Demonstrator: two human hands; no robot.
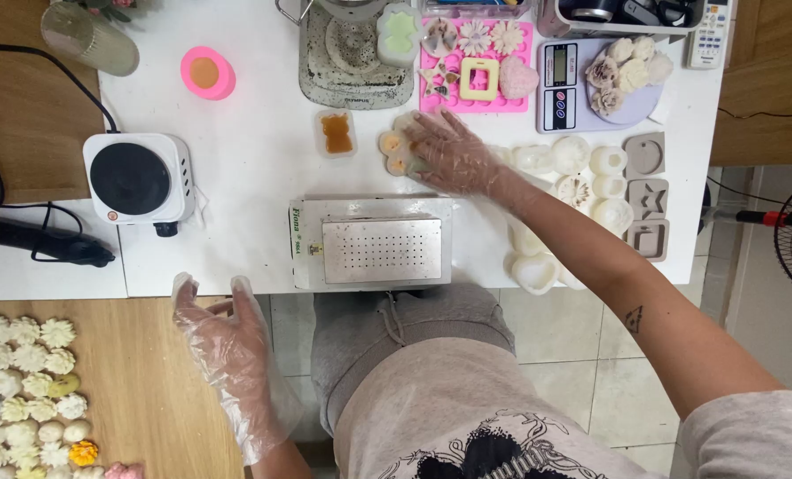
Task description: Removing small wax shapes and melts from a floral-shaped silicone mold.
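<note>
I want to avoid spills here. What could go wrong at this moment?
1. The right hand lies on a filled flower mould; pressing or tilting it may spill the orange filling.
2. The forearm passes over white moulds and may knock them.
3. The loose glove on the left hand may slip.

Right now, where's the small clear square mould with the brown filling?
In the head view, the small clear square mould sits on the white table, just left of the gloved right hand, above the perforated metal plate.
</note>
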